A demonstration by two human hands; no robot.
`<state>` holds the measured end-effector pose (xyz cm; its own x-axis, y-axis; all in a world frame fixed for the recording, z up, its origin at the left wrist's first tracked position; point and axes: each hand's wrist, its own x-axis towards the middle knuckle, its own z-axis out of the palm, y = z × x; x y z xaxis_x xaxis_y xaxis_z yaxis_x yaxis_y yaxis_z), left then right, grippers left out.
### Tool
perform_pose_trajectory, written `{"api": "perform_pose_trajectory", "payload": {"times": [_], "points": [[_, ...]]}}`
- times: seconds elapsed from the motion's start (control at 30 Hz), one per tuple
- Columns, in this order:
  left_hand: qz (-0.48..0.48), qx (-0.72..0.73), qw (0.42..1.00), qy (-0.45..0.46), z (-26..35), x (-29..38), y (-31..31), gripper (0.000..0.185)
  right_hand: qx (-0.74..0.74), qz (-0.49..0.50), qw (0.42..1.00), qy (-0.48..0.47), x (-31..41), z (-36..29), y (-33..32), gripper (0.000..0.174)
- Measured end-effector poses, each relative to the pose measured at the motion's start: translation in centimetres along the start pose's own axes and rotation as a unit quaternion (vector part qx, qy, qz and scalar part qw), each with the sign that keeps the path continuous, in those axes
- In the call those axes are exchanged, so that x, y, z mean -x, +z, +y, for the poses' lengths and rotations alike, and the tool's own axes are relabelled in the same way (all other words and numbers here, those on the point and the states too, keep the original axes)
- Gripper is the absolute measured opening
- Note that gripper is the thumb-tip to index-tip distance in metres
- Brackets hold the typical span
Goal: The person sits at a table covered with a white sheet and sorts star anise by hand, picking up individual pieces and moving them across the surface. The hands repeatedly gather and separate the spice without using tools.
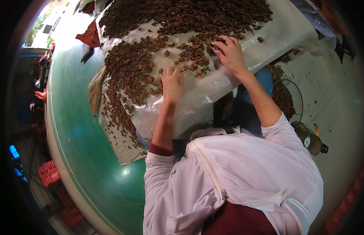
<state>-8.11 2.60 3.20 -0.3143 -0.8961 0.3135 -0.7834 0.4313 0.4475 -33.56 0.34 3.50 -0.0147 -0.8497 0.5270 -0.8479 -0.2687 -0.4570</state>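
Observation:
Dried star anise lies in a large heap (pixel 182 14) at the far side of a plastic-covered table (pixel 196 105). A smaller spread of star anise (pixel 129 64) covers the left part. Between my hands is a loose cluster of star anise (pixel 193 55). My left hand (pixel 171 83) rests palm down on the plastic sheet, its fingertips at the near edge of the cluster; what lies under them is hidden. My right hand (pixel 230 54) reaches to the cluster's right side, fingers apart and bent over dark pieces, with nothing visibly gripped.
A straw broom (pixel 96 89) leans at the table's left edge. Below it, a floor sheet (pixel 117 147) holds scattered star anise. To the right, a round-rimmed container (pixel 283 100) with brown material stands near my leg. Red stacked goods (pixel 48 173) are far left.

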Motion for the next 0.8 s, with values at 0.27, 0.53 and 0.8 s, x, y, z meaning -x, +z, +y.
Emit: {"api": "perform_pose_trajectory", "payload": {"times": [0.27,0.53,0.8], "points": [[0.029,0.004,1.0,0.003,-1.3,0.9,0.0,0.024,0.029,-0.197,0.98,0.003,-8.4,-5.4,7.0,0.023],[0.103,0.299,0.92,-0.23,0.9,-0.2,-2.9,0.019,-0.126,-0.133,0.981,-0.06,-6.5,-7.0,6.8,0.023],[0.047,0.53,0.815,-0.23,1.7,-0.5,-1.8,0.02,-0.593,-0.197,0.746,0.23,-0.7,-10.2,2.6,0.016]]}}
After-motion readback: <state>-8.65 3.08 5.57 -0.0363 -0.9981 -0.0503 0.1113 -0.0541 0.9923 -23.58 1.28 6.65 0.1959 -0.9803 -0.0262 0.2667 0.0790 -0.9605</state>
